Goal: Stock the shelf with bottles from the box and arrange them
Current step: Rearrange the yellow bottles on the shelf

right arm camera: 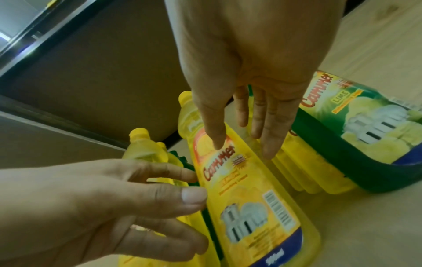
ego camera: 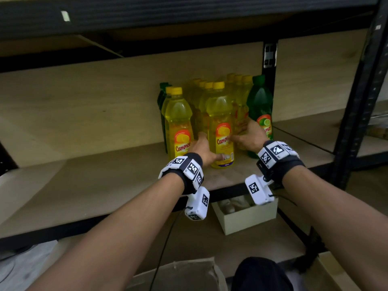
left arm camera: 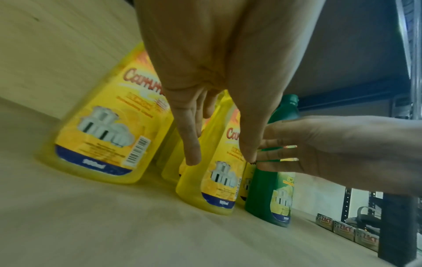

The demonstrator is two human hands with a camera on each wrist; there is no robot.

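Several yellow bottles and a few green ones stand grouped at the right of the wooden shelf (ego camera: 84,185). The front middle yellow bottle (ego camera: 220,114) stands upright between my hands. My left hand (ego camera: 210,145) lies along its left side, fingers straight, thumb on its lower front. My right hand (ego camera: 237,133) reaches in on its right side, fingers straight, thumb on the label (right arm camera: 228,168). Neither hand curls round it. Another yellow bottle (ego camera: 178,118) stands to the left, and a green bottle (ego camera: 260,101) at the right end. In the left wrist view the same yellow bottle (left arm camera: 212,189) and green bottle (left arm camera: 271,195) stand side by side.
The black shelf post (ego camera: 357,101) rises right of the bottles and a dark upper shelf hangs overhead. More green bottles (ego camera: 162,95) stand behind at the left. A pale open box (ego camera: 247,217) sits on the shelf below. The shelf board stretches bare to the left.
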